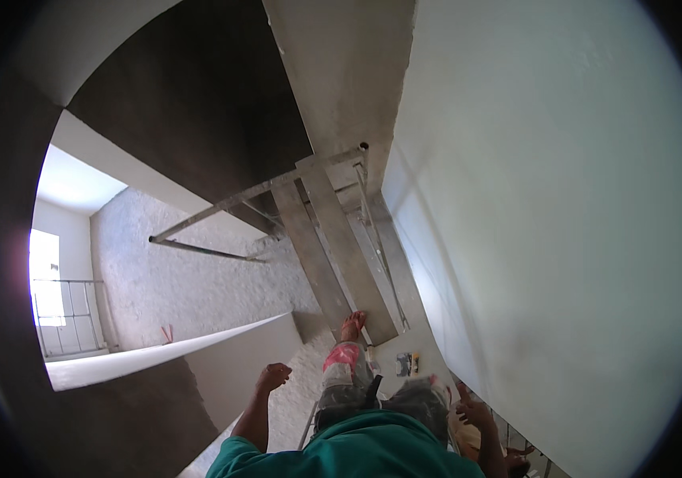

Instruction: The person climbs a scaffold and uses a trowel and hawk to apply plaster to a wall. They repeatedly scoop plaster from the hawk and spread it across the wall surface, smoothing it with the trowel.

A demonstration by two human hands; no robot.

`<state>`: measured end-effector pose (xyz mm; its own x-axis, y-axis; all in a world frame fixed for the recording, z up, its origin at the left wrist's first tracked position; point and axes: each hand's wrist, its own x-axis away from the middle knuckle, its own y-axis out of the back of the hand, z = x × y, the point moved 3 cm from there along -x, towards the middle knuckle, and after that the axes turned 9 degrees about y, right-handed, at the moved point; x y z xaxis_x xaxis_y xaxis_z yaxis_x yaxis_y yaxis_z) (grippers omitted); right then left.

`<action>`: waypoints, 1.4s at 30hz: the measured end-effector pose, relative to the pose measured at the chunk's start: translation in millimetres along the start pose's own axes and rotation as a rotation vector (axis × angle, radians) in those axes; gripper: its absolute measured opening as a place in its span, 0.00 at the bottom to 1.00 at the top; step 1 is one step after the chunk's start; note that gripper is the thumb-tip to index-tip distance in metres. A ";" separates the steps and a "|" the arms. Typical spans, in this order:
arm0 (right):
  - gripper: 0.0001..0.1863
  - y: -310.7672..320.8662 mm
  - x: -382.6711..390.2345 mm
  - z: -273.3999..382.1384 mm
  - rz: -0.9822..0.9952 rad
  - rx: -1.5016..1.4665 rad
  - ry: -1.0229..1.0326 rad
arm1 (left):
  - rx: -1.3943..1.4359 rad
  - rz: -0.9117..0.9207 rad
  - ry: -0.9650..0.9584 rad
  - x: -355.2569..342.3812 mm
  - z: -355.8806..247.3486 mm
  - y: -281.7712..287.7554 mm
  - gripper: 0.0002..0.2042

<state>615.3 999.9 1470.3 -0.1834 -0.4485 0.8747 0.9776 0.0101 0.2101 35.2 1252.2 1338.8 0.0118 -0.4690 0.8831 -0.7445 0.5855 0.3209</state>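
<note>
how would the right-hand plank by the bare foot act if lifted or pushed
The right-hand plank looks straight along its length, so probably stiff. Being long, it would likely feel unwieldy lifted from one end. Its flat, broad face suggests sliding rather than rolling.

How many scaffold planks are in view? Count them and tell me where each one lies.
2: the left plank and, beside it across a narrow gap, the right plank, both running ahead toward the scaffold's far crossbar. Others may be hidden.
</note>
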 end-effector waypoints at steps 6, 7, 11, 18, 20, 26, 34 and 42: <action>0.14 -23.9 1.9 24.6 -0.245 -0.176 -0.063 | 0.205 0.188 -0.012 -43.2 -6.0 97.2 0.08; 0.15 -16.2 -12.8 48.4 -0.288 -0.204 -0.046 | 0.044 0.147 0.226 -47.3 -17.6 106.9 0.08; 0.14 -8.4 -33.8 286.8 -0.286 0.263 0.888 | -0.068 -0.058 0.093 -66.2 -80.4 153.5 0.12; 0.09 -79.5 183.6 714.6 1.386 -0.308 1.499 | 0.071 -0.084 -0.028 -56.0 -256.6 219.9 0.12; 0.09 -96.7 250.5 761.3 1.728 -0.389 1.653 | 0.073 -0.089 -0.108 -49.4 -310.9 230.5 0.12; 0.07 -151.1 308.5 815.6 1.906 -1.400 1.594 | 0.000 -0.023 -0.332 -41.3 -459.3 220.4 0.12; 0.05 -185.1 310.9 829.2 1.287 -2.503 1.333 | -0.164 0.138 -0.577 -27.6 -605.0 173.0 0.13; 0.10 -130.6 275.8 918.1 1.768 -1.586 2.393 | -0.271 0.221 -0.676 -27.2 -655.4 173.8 0.14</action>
<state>342.4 1695.4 2085.0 -0.6291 -0.0574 -0.7752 0.0322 0.9945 -0.0998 343.0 1800.1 1594.8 -0.5948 -0.5739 0.5629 -0.4910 0.8138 0.3109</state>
